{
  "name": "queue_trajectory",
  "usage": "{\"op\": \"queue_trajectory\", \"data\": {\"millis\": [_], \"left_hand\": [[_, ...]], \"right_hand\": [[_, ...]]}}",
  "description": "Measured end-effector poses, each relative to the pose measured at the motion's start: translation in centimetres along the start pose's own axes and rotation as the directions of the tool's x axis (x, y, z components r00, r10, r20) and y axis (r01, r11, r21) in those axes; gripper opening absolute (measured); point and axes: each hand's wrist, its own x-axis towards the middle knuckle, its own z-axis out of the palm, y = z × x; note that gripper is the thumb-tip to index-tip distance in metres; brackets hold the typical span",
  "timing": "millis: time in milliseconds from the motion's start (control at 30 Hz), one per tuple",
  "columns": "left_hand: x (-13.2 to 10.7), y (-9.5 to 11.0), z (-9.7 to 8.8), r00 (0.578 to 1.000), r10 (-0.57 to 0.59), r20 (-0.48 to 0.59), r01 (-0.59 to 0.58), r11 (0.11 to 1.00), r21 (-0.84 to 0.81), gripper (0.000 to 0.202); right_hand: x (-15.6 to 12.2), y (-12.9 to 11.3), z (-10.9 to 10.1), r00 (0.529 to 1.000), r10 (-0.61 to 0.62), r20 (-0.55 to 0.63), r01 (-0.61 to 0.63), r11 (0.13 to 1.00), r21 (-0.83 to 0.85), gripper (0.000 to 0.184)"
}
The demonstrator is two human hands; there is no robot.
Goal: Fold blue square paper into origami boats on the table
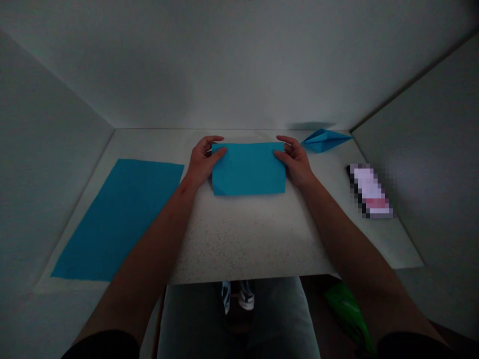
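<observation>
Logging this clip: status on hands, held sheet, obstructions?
Left hand and right hand gripping small sheet near upper corners. Folded paper, phone off right, not blocking.

Bare table (239,234) runs back from the front edge between left arm (160,239) and right arm (344,239) until the paper (249,169), pinched by left hand (202,159) and right hand (297,162), blocks the lane. Behind it, only a narrow strip precedes the wall (239,65). The left arm bars the sheet (119,219) (overlapping it from this view). Rightward, a gap separates right arm and phone (370,192); the folded piece (324,141) obstructs its far end.
</observation>
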Motion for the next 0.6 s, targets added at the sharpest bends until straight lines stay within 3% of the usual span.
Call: {"op": "queue_trajectory", "data": {"millis": [167,333,467,600], "left_hand": [[0.2,-0.4,-0.2,0.998,0.012,-0.062,-0.012,1.000,0.000,0.057],[-0.1,0.1,0.1,0.999,-0.035,0.042,0.039,0.994,-0.099,0.071],[-0.4,0.4,0.4,0.994,-0.017,0.111,0.033,0.990,-0.136,0.072],[-0.7,0.5,0.4,0.996,0.005,0.085,-0.007,1.000,0.019,0.051]], "right_hand": [[-0.5,-0.6,0.1,0.990,0.068,0.121,-0.066,0.998,-0.017,0.066],[-0.4,-0.5,0.1,0.997,0.065,0.040,-0.065,0.998,-0.019,0.060],[-0.1,0.1,0.1,1.000,-0.002,0.000,0.002,0.999,-0.054,0.061],[0.0,0.3,0.0,0.989,-0.144,0.046,0.150,0.967,-0.208,0.064]]}}
